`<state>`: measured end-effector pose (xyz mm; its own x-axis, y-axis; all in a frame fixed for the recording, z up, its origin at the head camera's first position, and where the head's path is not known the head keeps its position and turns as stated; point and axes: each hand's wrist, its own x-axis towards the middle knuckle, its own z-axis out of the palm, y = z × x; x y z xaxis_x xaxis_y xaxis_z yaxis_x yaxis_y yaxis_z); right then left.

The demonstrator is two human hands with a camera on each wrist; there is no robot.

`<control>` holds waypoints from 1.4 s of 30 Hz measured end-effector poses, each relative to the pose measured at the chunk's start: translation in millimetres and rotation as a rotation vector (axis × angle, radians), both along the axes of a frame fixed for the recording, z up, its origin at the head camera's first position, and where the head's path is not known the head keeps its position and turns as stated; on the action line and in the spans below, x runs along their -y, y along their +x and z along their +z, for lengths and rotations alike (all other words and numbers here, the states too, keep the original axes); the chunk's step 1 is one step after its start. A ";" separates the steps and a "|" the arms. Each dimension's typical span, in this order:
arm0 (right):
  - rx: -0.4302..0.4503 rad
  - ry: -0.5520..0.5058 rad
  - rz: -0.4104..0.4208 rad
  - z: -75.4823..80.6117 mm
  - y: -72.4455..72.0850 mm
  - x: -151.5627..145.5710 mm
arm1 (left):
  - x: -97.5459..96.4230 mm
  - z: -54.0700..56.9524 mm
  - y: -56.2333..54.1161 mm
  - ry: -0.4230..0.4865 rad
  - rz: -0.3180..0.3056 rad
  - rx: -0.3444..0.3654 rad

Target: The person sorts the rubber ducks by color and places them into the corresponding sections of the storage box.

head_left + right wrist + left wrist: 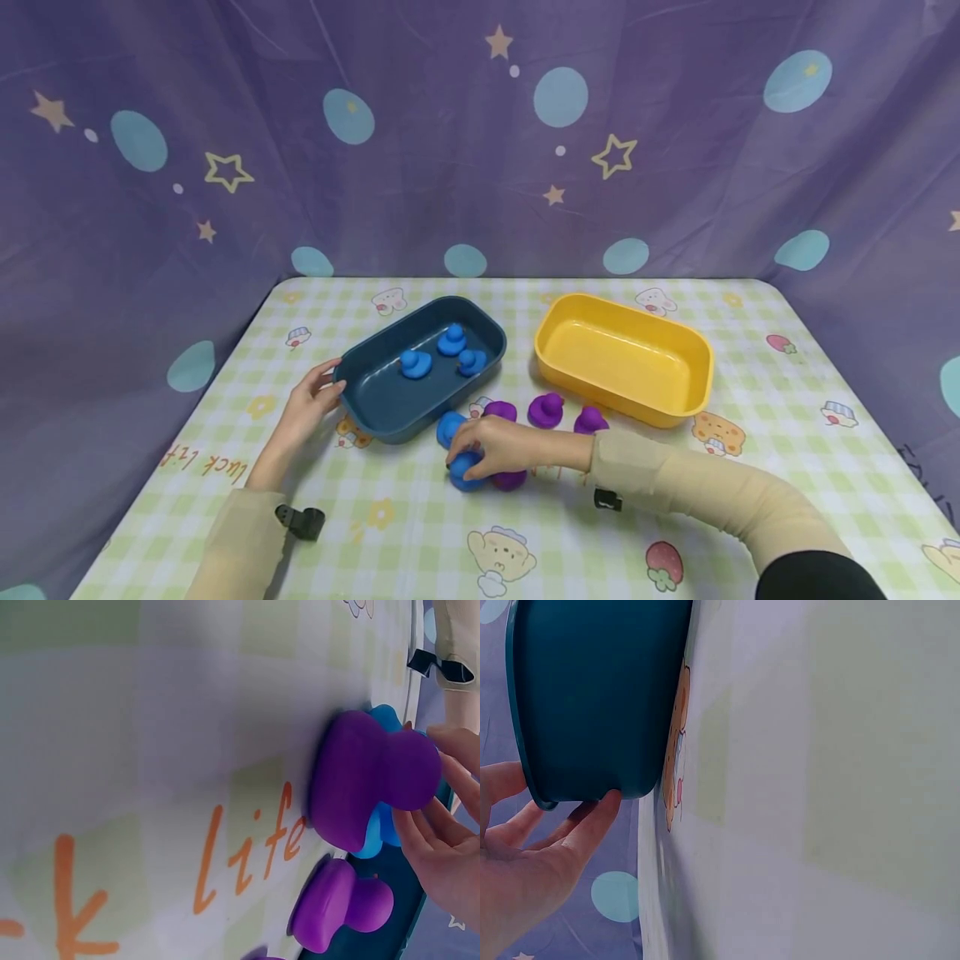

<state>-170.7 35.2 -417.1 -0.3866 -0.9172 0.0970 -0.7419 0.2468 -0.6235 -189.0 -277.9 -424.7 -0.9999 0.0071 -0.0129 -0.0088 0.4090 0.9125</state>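
Note:
My left hand [309, 404] grips the near left end of a dark blue plastic tray [375, 421], thumb by the rim and fingers against the outer wall [600, 697]. Three blue toy ducks sit inside, one of them a blue duck [415, 364] left of the others. My right hand [498, 443] pinches a blue toy duck [467, 472] from above, down at the table. Beside it stands a purple duck [510, 481], which partly hides the pinched duck in the right wrist view. Another blue duck [448, 428] stands just behind the right fingers, near the tray.
A yellow plastic tray [622, 358] with nothing in it stands at the back right. More purple ducks, including a purple duck [546, 411] and a purple duck [591, 420], stand before it. A checked cloth [405, 542] covers the table; a purple curtain [450, 183] hangs behind.

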 end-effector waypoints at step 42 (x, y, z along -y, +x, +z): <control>-0.009 -0.011 -0.042 -8.8 2.3 2.5 | -0.6 0.0 1.1 -0.005 0.010 0.008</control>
<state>-168.4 32.7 -425.9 -0.4241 -0.8988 0.1107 -0.7363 0.2710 -0.6200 -187.9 -277.3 -424.7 -0.9998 -0.0033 -0.0204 -0.0199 0.4138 0.9102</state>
